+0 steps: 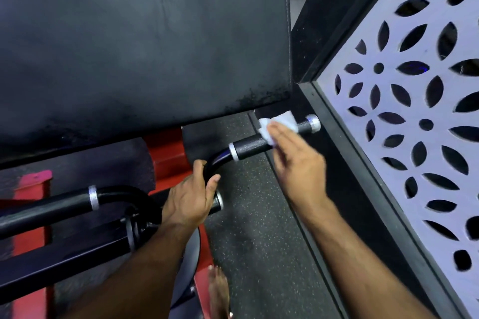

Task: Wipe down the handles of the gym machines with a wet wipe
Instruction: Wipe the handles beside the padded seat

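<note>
Right hand [295,155]: fingers straight, pressing wet wipe [278,124] onto handle [259,144].
Left hand [191,197]: fingers curled around bar [215,160].
Risk: wipe slipping off, loosely pinned.

what we cannot make out around the two hands

the right hand [295,160] is blurred and covers part of the wipe [278,123], so we cannot tell how its fingers hold it. under that wipe the handle [255,144] is hidden. the left hand [190,199] covers the bent bar [216,160] below its thumb. both forearms, the black pad [142,39] above and a bare foot [219,292] below run off the edges.
</note>
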Available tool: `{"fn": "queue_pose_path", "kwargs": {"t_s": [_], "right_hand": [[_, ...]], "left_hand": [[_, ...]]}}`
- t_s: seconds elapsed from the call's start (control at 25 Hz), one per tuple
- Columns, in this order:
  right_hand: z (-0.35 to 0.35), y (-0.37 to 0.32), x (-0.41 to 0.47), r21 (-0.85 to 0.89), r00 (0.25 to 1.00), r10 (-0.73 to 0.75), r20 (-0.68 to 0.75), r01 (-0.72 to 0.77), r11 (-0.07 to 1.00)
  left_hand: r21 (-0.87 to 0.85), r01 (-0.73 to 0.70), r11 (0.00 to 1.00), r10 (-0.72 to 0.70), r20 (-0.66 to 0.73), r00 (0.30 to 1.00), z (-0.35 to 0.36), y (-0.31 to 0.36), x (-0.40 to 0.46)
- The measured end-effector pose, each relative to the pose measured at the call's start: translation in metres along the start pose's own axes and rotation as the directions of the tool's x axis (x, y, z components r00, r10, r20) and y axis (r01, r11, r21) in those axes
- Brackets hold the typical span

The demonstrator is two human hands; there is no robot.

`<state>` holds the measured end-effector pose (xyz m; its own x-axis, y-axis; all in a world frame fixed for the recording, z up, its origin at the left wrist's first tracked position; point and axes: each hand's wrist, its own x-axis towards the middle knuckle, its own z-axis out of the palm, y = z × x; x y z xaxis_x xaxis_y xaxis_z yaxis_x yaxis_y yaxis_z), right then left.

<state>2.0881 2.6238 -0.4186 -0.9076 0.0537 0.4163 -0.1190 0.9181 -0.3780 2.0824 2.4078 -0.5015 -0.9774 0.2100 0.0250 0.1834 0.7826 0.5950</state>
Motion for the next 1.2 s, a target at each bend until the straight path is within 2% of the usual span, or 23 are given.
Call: {"fn": "queue_pose_path", "kwargs": {"t_s": [0.12,0.24,0.44,0.56,0.68,0.76,0.92,1.08,1.16,1.2], "right_hand": [[0.030,-0.041,-0.014,0.023,0.985,-0.121,0.121,0.119,0.993],[0.020,-0.037,-0.004,0.021,0.980,-0.134,0.145,0.132,0.991],[-0.030,0.032,0.024,-0.089,0.999,0.016,0.036,-0.013,0.996],[-0.035,0.037,0.031,-0.145,0.999,0.048,0.008,-0.046,0.988],[-0.023,0.008,0.026,-0.304,0.999,-0.036,0.021,0.041,0.952],[-0.012,-0.014,0.023,-0.343,0.990,-0.134,0.037,0.138,0.929],[0.016,-0.041,0.034,-0.180,0.914,-0.288,0.285,0.346,0.921],[0.004,-0.038,0.053,-0.107,0.756,-0.381,0.532,0.506,0.856],[-0.016,-0.026,0.070,-0.098,0.717,-0.344,0.606,0.497,0.862],[-0.027,-0.017,0.081,-0.129,0.726,-0.284,0.626,0.455,0.881]], "left_hand": [[0.011,0.006,1.000,-0.005,-0.020,1.000,-0.001,0.002,-0.001],[0.009,-0.001,1.000,0.001,-0.016,1.000,-0.002,0.003,-0.002],[0.003,0.009,1.000,-0.009,-0.025,1.000,-0.001,0.004,-0.002],[-0.009,0.022,1.000,-0.022,-0.028,0.999,-0.001,0.003,-0.001],[-0.014,0.023,1.000,-0.024,-0.026,0.999,0.000,0.003,-0.002],[-0.013,0.025,1.000,-0.025,-0.036,0.999,0.000,0.004,-0.003],[-0.011,0.021,1.000,-0.022,-0.042,0.999,0.001,0.003,-0.003],[-0.013,0.020,1.000,-0.021,-0.023,1.000,0.000,0.004,-0.003],[-0.008,0.030,1.000,-0.030,-0.016,0.999,0.000,0.004,-0.002],[-0.008,0.031,0.999,-0.031,-0.017,0.999,0.000,0.004,-0.002]]}}
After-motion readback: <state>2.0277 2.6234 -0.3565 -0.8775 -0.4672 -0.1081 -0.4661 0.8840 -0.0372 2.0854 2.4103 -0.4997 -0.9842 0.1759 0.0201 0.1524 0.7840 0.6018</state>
